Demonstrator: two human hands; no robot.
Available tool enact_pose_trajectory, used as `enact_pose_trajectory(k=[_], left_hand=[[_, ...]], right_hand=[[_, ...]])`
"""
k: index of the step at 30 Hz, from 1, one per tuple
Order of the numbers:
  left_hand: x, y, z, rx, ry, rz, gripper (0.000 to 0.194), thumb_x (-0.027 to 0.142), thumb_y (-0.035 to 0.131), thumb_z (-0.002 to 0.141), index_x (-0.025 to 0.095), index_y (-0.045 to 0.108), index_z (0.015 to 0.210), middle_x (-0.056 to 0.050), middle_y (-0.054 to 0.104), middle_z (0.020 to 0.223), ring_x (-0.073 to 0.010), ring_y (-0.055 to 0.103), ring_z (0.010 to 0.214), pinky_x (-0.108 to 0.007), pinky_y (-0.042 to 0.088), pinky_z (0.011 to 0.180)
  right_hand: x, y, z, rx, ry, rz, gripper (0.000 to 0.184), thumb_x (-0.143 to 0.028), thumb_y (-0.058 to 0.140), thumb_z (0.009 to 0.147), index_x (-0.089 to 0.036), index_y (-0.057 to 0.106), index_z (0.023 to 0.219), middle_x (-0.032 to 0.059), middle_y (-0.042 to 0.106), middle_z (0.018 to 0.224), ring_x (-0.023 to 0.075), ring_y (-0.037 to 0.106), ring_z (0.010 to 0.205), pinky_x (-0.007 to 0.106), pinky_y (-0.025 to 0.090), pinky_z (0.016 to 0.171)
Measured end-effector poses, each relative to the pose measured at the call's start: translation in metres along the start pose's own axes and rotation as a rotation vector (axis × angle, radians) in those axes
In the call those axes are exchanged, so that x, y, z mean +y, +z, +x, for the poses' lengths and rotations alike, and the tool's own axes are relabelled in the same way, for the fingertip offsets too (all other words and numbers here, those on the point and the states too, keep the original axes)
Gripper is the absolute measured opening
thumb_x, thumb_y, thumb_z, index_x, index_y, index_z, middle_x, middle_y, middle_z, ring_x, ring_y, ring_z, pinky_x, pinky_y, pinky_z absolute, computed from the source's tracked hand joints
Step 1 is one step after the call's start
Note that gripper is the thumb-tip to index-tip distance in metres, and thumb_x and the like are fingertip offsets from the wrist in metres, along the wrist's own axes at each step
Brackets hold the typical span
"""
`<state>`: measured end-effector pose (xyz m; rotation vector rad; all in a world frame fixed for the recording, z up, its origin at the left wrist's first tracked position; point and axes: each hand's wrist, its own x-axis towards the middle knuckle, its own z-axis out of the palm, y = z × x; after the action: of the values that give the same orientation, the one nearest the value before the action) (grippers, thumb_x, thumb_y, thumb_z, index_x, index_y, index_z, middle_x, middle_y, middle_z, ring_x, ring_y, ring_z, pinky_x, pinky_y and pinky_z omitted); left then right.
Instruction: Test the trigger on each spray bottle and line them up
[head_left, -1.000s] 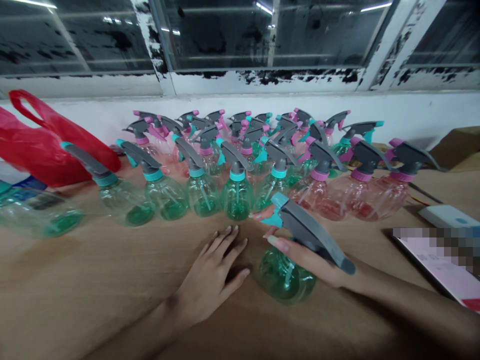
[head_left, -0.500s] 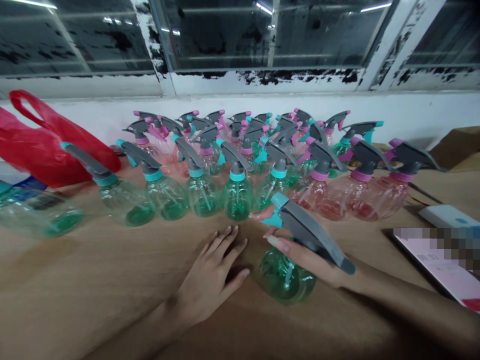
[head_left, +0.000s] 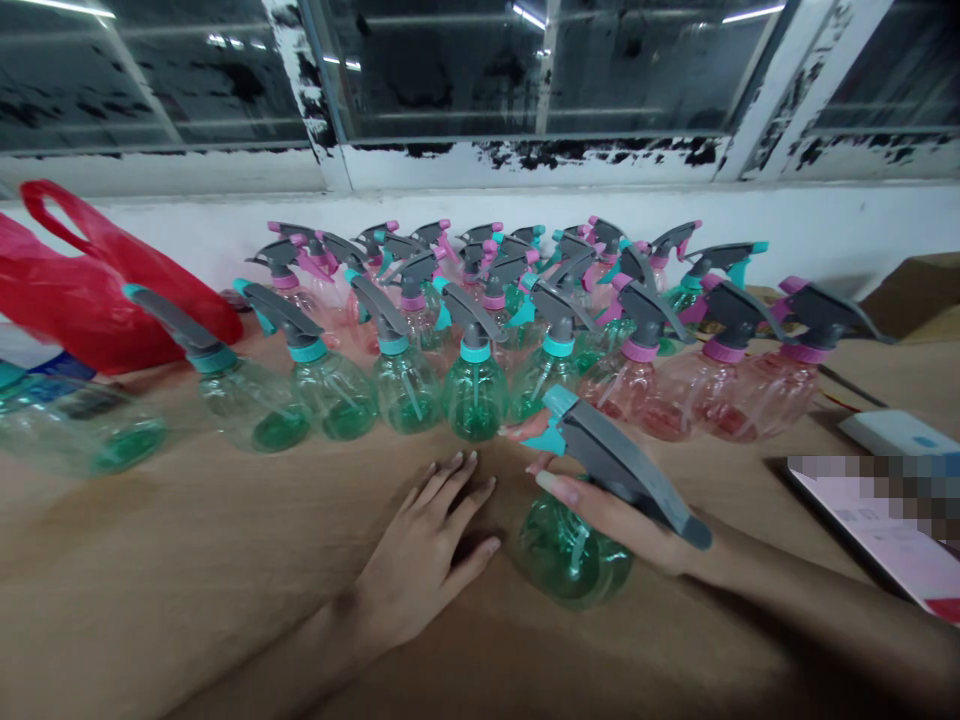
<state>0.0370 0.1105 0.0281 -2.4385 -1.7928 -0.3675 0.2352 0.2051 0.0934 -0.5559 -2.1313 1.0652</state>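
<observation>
My right hand (head_left: pixel 622 515) is wrapped round the neck of a green spray bottle (head_left: pixel 574 560) with a grey and teal trigger head. Its nozzle points away to the left, and the lever end lies over my wrist. Some of the fingers are hidden behind the bottle. My left hand (head_left: pixel 431 550) lies flat on the wooden table (head_left: pixel 247 580), fingers spread, holding nothing. Just beyond its fingertips stands another green spray bottle (head_left: pixel 475 395) in the front row. More green bottles stand to its left, and pink spray bottles (head_left: pixel 682 395) stand on the right of that row.
Behind the front row, several pink and green spray bottles crowd towards the white wall (head_left: pixel 825 225). A red plastic bag (head_left: pixel 142 280) sits at the back left, beside a green bottle (head_left: pixel 82 425) at the edge. To the right are a phone-like slab (head_left: pixel 862 530), a white box (head_left: pixel 889 432) and brown cardboard (head_left: pixel 919 295).
</observation>
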Motion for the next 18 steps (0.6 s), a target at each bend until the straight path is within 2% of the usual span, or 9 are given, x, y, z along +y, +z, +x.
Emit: enact_pose_trajectory(k=[2, 5, 8, 11, 15, 18], left_hand=[[-0.0002, 0.0000, 0.0001, -0.011, 0.003, 0.005, 0.049, 0.039, 0.049, 0.092, 0.016, 0.041, 0.134, -0.013, 0.035, 0.144, -0.0264, 0.032, 0.131, -0.046, 0.030, 0.105], [-0.0010, -0.0001, 0.0003, -0.024, 0.005, 0.017, 0.049, 0.040, 0.048, 0.092, 0.016, 0.042, 0.134, -0.012, 0.036, 0.143, -0.0267, 0.032, 0.131, -0.047, 0.030, 0.105], [-0.0013, -0.0004, 0.0007, -0.030, 0.010, 0.019, 0.049, 0.041, 0.047, 0.093, 0.016, 0.042, 0.134, -0.012, 0.036, 0.143, -0.0269, 0.032, 0.131, -0.048, 0.029, 0.105], [-0.0009, -0.0008, 0.0010, -0.030, 0.010, 0.015, 0.049, 0.040, 0.048, 0.093, 0.016, 0.042, 0.134, -0.013, 0.036, 0.144, -0.0271, 0.032, 0.131, -0.047, 0.029, 0.105], [-0.0007, 0.0000, 0.0009, -0.010, 0.006, 0.009, 0.049, 0.039, 0.049, 0.092, 0.015, 0.041, 0.135, -0.013, 0.036, 0.143, -0.0270, 0.033, 0.131, -0.046, 0.029, 0.105], [-0.0011, 0.0010, 0.0002, -0.002, 0.011, 0.014, 0.050, 0.038, 0.049, 0.092, 0.015, 0.040, 0.135, -0.013, 0.035, 0.144, -0.0267, 0.032, 0.131, -0.046, 0.029, 0.105]], right_hand=[[-0.0014, -0.0012, 0.0002, 0.002, -0.006, 0.029, 0.023, -0.026, 0.058, 0.081, -0.025, 0.058, 0.104, 0.0005, 0.066, 0.092, 0.0164, 0.066, 0.077, 0.031, 0.054, 0.073], [-0.0005, -0.0017, -0.0003, 0.063, -0.035, 0.031, 0.004, -0.026, 0.057, 0.082, -0.026, 0.057, 0.086, -0.0033, 0.060, 0.073, 0.0146, 0.063, 0.069, 0.029, 0.050, 0.065], [0.0024, -0.0003, -0.0011, 0.097, -0.057, 0.029, 0.007, -0.026, 0.058, 0.082, -0.025, 0.054, 0.077, -0.0049, 0.055, 0.067, 0.0129, 0.060, 0.064, 0.027, 0.047, 0.059], [0.0035, 0.0012, -0.0010, 0.064, -0.017, 0.079, 0.005, -0.026, 0.060, 0.081, -0.026, 0.057, 0.086, -0.0036, 0.059, 0.073, 0.0136, 0.061, 0.065, 0.028, 0.049, 0.060], [-0.0005, 0.0012, 0.0010, 0.032, -0.028, 0.133, 0.025, -0.027, 0.060, 0.081, -0.026, 0.058, 0.105, 0.0014, 0.064, 0.096, 0.0164, 0.065, 0.080, 0.030, 0.054, 0.071], [-0.0035, 0.0006, 0.0019, 0.049, -0.047, 0.111, 0.027, -0.027, 0.060, 0.080, -0.025, 0.058, 0.106, 0.0025, 0.065, 0.100, 0.0180, 0.065, 0.087, 0.032, 0.054, 0.077]])
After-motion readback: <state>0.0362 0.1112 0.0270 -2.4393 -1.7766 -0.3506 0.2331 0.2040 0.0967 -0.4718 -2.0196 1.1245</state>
